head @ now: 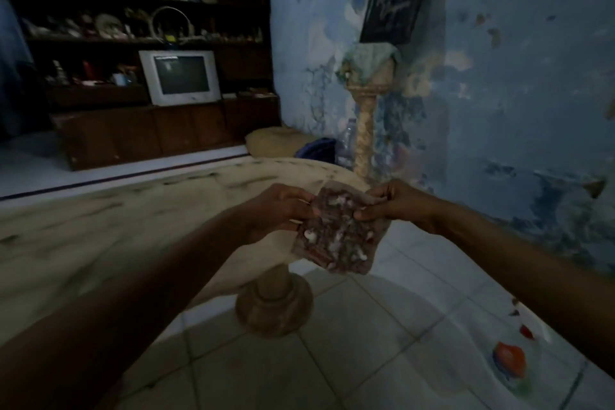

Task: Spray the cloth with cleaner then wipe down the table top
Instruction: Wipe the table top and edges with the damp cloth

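A small patterned cloth (339, 233), reddish with white flecks, hangs in the air between both hands, just past the table's right edge. My left hand (283, 210) pinches its upper left corner. My right hand (396, 201) pinches the upper right corner. The pale marble table top (116, 226) stretches to the left below my left arm. Its round pedestal foot (274, 306) stands on the tiled floor. I see no spray bottle.
A stone column stand (366, 110) with a cloth on top stands by the blue wall. A plastic bottle (346, 143) and a cushion (276, 143) lie behind the table. A dark shelf unit with a television (181, 76) is at the back left.
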